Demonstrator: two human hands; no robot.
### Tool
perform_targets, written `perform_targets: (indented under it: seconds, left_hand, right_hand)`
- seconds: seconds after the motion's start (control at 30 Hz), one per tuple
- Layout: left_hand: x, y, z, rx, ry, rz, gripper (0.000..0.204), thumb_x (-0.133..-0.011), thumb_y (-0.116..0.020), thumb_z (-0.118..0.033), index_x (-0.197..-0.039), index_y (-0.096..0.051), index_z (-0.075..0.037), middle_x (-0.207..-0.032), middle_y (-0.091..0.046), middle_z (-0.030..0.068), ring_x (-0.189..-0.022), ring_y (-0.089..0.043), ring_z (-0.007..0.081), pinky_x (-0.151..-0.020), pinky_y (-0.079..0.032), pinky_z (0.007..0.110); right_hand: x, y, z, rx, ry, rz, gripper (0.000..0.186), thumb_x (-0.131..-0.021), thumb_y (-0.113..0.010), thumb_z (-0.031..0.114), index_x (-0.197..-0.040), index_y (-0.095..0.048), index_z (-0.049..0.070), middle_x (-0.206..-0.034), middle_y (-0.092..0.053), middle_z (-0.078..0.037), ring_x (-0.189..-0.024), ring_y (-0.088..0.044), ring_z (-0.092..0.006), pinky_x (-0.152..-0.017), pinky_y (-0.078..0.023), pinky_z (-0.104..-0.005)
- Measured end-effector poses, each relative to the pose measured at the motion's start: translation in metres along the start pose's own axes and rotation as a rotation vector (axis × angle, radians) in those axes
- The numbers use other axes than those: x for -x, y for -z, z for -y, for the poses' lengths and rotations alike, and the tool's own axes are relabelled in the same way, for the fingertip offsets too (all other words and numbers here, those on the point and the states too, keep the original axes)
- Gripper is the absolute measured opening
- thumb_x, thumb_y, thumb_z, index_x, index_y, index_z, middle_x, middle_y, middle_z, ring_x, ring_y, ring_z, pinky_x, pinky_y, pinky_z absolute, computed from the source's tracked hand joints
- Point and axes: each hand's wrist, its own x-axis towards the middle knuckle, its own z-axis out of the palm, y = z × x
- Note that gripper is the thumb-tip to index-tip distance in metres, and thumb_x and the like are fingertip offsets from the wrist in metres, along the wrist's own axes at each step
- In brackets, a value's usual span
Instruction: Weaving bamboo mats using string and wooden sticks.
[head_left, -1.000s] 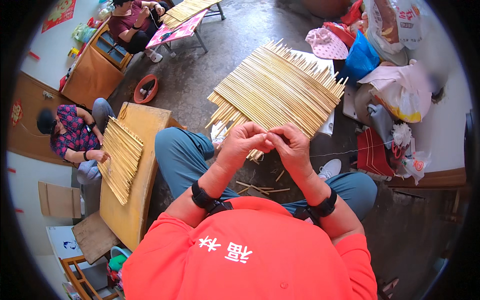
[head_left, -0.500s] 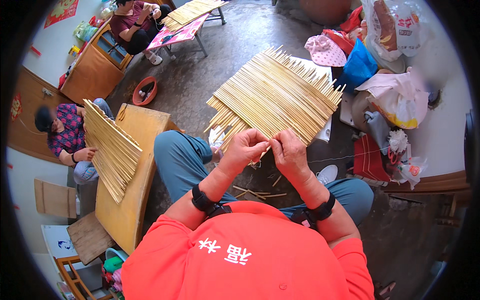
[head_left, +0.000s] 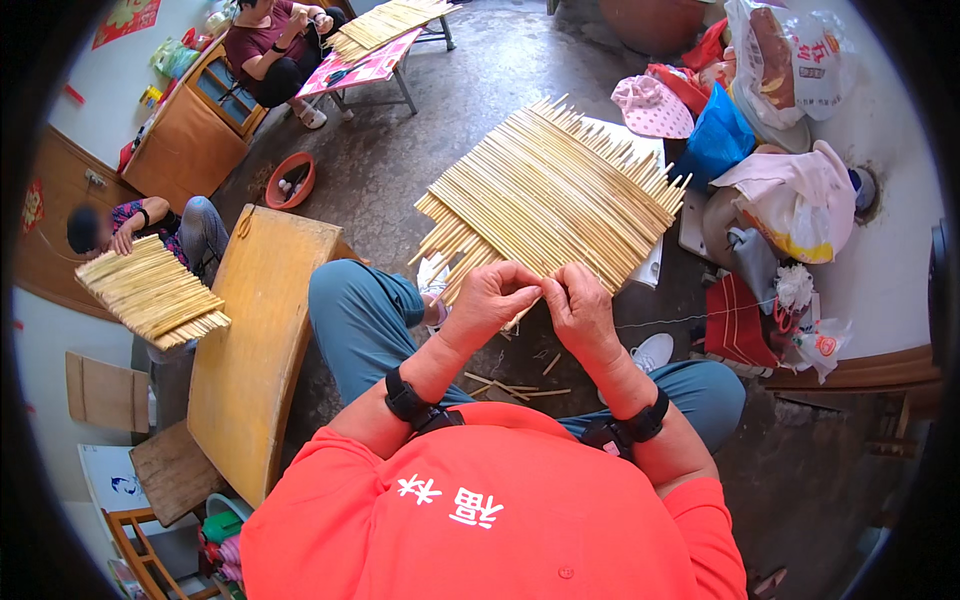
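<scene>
Fingertips to fingertips, my left hand [head_left: 493, 300] and my right hand [head_left: 580, 312] pinch at the near edge of a mat of pale thin sticks [head_left: 550, 195]. What the left fingers hold is too small to make out. A thin white string [head_left: 690, 319] runs from behind my right hand to a fluffy white bundle of string [head_left: 794, 287] on the right, and the right fingers appear closed on it. The mat lies flat in front of my knees, partly over a white board [head_left: 650, 262]. Its sticks lie side by side with uneven ends.
Loose stick pieces [head_left: 515, 388] lie on the floor between my legs. To the left stands a yellow wooden table [head_left: 250, 350]; beyond it a seated person holds another stick mat [head_left: 150, 290]. Bags and a pink cap [head_left: 652, 106] are piled at right. A red basin [head_left: 290, 181] sits farther off.
My hands stay pinched in nearly the same place. The seated person at left has tipped their mat from upright to a flatter pose and drawn it away from the yellow table.
</scene>
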Motion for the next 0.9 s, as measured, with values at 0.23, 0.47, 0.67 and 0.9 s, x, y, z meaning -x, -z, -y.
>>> perform_targets:
  seconds: [0.23, 0.47, 0.67, 0.9]
  left_hand:
    - [-0.0022, 0.0007, 0.0043, 0.012, -0.026, 0.023, 0.010, -0.082, -0.064, -0.006, -0.090, -0.063, 0.001, -0.079, -0.062, -0.0009, -0.072, -0.055, 0.0028, -0.062, -0.045, 0.018]
    - [-0.0039, 0.0007, 0.0071, 0.003, -0.039, 0.031, 0.011, -0.082, -0.064, -0.006, -0.090, -0.063, 0.001, -0.080, -0.062, -0.0008, -0.073, -0.054, 0.0029, -0.063, -0.045, 0.018]
    - [-0.0040, 0.0001, 0.0047, -0.101, -0.033, 0.011, 0.009, -0.082, -0.064, -0.008, -0.085, -0.063, 0.000, -0.076, -0.061, -0.0019, -0.069, -0.053, 0.0022, -0.060, -0.045, 0.018]
    - [-0.0019, 0.0021, 0.0020, 0.134, 0.062, -0.076, 0.006, -0.083, -0.061, -0.006, -0.087, -0.061, -0.001, -0.076, -0.061, -0.0010, -0.065, -0.053, 0.0038, -0.060, -0.044, 0.018]
  right_hand:
    - [0.0003, -0.0006, -0.0018, 0.009, 0.001, -0.005, 0.013, -0.081, -0.058, 0.010, -0.075, -0.049, 0.003, -0.069, -0.050, -0.015, -0.063, -0.052, -0.0345, -0.054, -0.041, -0.0405]
    - [0.0010, 0.0002, -0.0039, 0.006, -0.025, 0.015, 0.014, -0.082, -0.058, 0.011, -0.074, -0.050, 0.002, -0.069, -0.051, -0.016, -0.063, -0.052, -0.0350, -0.055, -0.041, -0.0408]
    - [0.0012, 0.0003, -0.0042, -0.001, -0.048, 0.023, 0.016, -0.082, -0.058, 0.012, -0.073, -0.051, 0.002, -0.068, -0.052, -0.016, -0.063, -0.053, -0.0342, -0.055, -0.042, -0.0397]
    - [0.0001, 0.0019, -0.0074, -0.457, -0.370, 0.031, 0.016, -0.086, -0.060, 0.014, -0.078, -0.057, 0.002, -0.064, -0.048, 0.002, -0.056, -0.041, -0.0045, -0.048, -0.033, -0.0213]
